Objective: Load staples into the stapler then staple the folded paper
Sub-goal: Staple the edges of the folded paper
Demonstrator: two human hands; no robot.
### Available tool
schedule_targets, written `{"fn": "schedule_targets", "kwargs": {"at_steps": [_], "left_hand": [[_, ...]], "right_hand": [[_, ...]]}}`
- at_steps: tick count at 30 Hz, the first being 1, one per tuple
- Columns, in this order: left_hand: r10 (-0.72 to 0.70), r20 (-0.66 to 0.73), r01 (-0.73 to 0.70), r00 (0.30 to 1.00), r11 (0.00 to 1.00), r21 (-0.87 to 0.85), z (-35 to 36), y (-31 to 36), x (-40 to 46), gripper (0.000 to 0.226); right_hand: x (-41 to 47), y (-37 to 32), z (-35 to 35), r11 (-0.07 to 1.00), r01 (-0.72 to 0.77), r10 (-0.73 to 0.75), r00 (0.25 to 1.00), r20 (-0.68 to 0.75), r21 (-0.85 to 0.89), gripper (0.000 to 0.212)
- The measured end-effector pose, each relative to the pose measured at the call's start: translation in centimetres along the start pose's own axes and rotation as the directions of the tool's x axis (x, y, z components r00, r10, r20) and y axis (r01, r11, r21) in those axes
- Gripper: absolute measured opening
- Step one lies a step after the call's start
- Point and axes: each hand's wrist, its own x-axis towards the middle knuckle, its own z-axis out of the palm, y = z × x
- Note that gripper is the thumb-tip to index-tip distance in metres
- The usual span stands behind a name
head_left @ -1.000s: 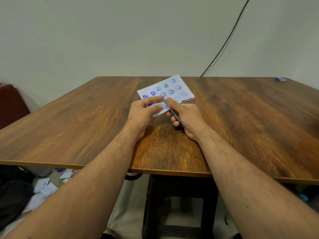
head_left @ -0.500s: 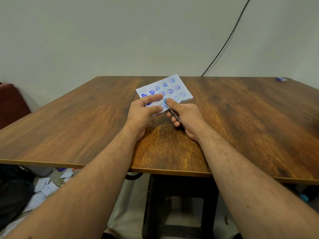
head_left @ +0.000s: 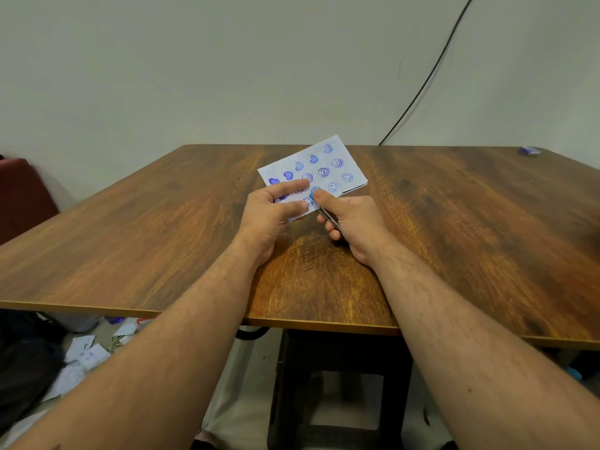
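A folded white paper (head_left: 324, 167) printed with blue hearts and smiley faces is held above the middle of the wooden table (head_left: 162, 228). My left hand (head_left: 269, 216) pinches its near left corner between thumb and forefinger. My right hand (head_left: 354, 222) grips a small stapler (head_left: 319, 204) with a blue tip and a metal body, most of it hidden in the fist. The stapler's blue tip sits on the paper's near edge, under my right thumb.
A small blue box (head_left: 529, 150) lies at the table's far right corner. A black cable (head_left: 422, 82) runs down the wall behind the table. A dark red seat (head_left: 19, 196) stands at the left. Loose papers (head_left: 78, 362) lie on the floor under the table's left side.
The paper and both hands have shifted slightly left and tilted a little. The grips are the same.
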Motion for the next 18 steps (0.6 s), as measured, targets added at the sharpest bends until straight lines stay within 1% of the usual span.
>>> {"fn": "schedule_targets", "kwargs": {"at_steps": [18], "left_hand": [[-0.017,0.000,0.017,1.000,1.000,0.006,-0.17,-0.21,0.34,0.041]], "right_hand": [[-0.01,-0.04,-0.11,0.999,-0.003,0.002,1.000,-0.010,-0.035,0.032]]}}
